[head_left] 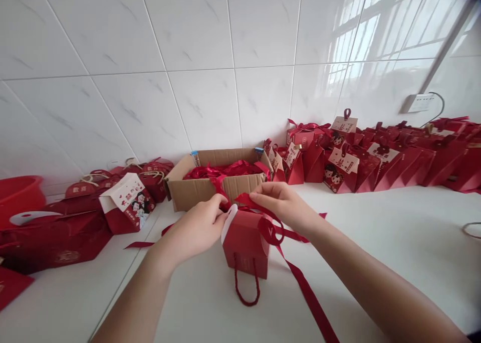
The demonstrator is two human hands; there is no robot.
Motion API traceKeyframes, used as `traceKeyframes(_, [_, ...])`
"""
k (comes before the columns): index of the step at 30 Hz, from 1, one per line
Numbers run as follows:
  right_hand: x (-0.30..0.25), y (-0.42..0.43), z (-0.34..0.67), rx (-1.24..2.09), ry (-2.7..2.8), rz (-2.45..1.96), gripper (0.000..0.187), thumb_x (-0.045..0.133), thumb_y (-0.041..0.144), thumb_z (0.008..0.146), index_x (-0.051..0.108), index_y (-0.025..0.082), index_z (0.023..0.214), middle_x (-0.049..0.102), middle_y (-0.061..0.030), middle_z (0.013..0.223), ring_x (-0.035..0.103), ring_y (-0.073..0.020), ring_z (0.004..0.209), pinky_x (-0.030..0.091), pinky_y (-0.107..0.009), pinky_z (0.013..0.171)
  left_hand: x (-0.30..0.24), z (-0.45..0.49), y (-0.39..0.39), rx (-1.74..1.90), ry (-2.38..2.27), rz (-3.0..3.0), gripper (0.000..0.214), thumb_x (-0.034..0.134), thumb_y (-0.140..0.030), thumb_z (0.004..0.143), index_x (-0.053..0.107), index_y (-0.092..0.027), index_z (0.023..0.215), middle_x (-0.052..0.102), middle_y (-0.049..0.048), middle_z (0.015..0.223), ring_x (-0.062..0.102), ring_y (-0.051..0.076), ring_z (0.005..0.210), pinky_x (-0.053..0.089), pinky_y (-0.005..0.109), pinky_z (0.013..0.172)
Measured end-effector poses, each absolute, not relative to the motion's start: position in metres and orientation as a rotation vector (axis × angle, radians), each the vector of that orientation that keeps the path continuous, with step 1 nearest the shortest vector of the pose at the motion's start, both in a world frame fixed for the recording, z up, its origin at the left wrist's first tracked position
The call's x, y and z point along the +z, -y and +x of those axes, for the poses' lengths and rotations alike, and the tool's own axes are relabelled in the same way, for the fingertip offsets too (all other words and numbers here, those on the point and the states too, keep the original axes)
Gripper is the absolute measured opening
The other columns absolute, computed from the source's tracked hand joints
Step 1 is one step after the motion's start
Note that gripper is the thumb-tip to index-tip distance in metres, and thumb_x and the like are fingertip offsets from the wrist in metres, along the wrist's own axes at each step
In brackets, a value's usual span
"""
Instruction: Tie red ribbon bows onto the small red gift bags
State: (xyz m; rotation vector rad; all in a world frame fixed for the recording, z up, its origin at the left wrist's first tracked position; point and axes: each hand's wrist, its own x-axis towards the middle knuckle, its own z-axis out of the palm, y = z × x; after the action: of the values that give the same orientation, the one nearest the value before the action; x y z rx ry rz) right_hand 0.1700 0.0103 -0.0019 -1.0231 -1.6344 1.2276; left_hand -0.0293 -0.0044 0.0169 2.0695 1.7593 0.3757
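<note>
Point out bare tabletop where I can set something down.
Largest: the white tabletop between the right arm and the row of red boxes. Smaller: between left arm and small red box. Crowded: around that box's top, with ribbon, left hand and right hand, carton behind.

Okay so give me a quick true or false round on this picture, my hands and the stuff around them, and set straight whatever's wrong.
1. The right hand holds a ribbon. True.
2. The left hand is far from the middle box. False: it is right at the box's pale edge.
3. The rope handle is in the right hand's grip. False: it loops down on the near side, with neither hand on it.
4. The carton is open, with red ribbon showing inside. True.
5. The basin sits to the right of the carton. False: it is at the far left.
6. A socket is on the wall at the right. True.
</note>
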Motion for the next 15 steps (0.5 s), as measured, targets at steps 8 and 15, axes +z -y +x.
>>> traceKeyframes(8, [-0.026, -0.023, 0.149, 1.089, 1.743, -1.208, 0.021, 0.055, 0.03, 0.076, 0.055, 0.017, 0.06, 0.059, -0.0064, 0.107, 0.057, -0.0191, 0.09, 0.042, -0.03, 0.076, 0.013, -0.028, 0.003, 0.34, -1.736, 2.079, 0.027, 0.034, -0.039, 0.09, 0.053, -0.025, 0.102, 0.059, -0.0018, 0.065, 0.046, 0.014, 0.049, 0.027, 0.022, 0.041])
traceKeyframes(15, [-0.034, -0.028, 0.149, 1.065, 1.758, -1.202, 0.022, 0.052, 0.03, 0.075, 0.048, 0.018, 0.057, 0.06, -0.0069, 0.101, 0.057, -0.0185, 0.083, 0.043, -0.029, 0.07, 0.016, -0.025, 0.006, 0.38, -1.713, 2.09, 0.028, 0.035, -0.039, 0.088, 0.054, -0.024, 0.102, 0.059, -0.0013, 0.066, 0.05, 0.015, 0.052, 0.028, 0.022, 0.042])
